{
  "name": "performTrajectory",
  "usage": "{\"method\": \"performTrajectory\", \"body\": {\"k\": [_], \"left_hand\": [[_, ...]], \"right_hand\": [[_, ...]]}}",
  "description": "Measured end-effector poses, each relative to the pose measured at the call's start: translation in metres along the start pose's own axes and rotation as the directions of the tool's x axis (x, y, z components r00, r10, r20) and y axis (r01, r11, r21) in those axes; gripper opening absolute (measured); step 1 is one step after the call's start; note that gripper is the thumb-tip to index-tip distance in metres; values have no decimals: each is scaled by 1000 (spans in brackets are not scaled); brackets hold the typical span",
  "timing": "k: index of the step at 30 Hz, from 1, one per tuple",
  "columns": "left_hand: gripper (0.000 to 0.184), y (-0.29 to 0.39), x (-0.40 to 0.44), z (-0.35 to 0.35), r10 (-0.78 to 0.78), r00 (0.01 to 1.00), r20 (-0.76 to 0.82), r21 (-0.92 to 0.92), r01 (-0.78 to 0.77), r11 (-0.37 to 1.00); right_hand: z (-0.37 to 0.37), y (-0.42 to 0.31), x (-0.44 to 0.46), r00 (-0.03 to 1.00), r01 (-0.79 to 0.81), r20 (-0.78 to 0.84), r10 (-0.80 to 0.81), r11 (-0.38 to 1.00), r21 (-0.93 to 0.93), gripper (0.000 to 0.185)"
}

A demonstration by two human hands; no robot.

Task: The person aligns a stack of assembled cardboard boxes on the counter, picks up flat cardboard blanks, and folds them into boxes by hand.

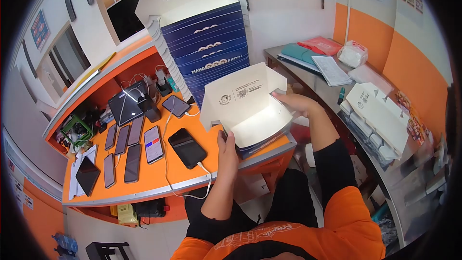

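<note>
An open cardboard food box (pixel 257 127), cream inside with a raised printed lid, is between my two hands at the right end of the orange desk. My left hand (pixel 227 149) grips its near left side, thumb up along the wall. On the right, my right hand (pixel 294 104) holds the box by its side near the lid's hinge. Navy edges show below the box; whether another is nested under it I cannot tell. Just behind rises a tall stack of navy food boxes (pixel 207 43), nested, with the top lid standing up.
Several phones (pixel 154 144) lie on the orange desk (pixel 190 175), left of the boxes, some with white cables. A tablet (pixel 129 103) leans at the back. The steel counter (pixel 332 94) on my right bears folders, papers, a marker and another pile of flattened-looking boxes (pixel 378 115).
</note>
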State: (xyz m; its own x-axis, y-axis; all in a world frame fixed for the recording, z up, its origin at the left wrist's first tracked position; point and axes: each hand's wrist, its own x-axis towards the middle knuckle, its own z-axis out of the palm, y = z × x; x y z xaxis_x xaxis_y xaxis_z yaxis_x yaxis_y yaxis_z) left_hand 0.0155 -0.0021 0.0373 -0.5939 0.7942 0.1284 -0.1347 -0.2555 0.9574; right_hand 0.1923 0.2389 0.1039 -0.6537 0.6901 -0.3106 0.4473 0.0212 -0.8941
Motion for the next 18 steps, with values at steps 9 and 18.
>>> {"method": "performTrajectory", "body": {"k": [9, 18], "left_hand": [[70, 31, 0, -3, -87, 987, 132, -12, 89, 996], [61, 2, 15, -21, -25, 996, 83, 1, 25, 1000]], "right_hand": [[14, 14, 21, 1000, -21, -16, 26, 970, 242, 72], [23, 12, -36, 978, 179, 77, -193, 972, 154, 68]]}}
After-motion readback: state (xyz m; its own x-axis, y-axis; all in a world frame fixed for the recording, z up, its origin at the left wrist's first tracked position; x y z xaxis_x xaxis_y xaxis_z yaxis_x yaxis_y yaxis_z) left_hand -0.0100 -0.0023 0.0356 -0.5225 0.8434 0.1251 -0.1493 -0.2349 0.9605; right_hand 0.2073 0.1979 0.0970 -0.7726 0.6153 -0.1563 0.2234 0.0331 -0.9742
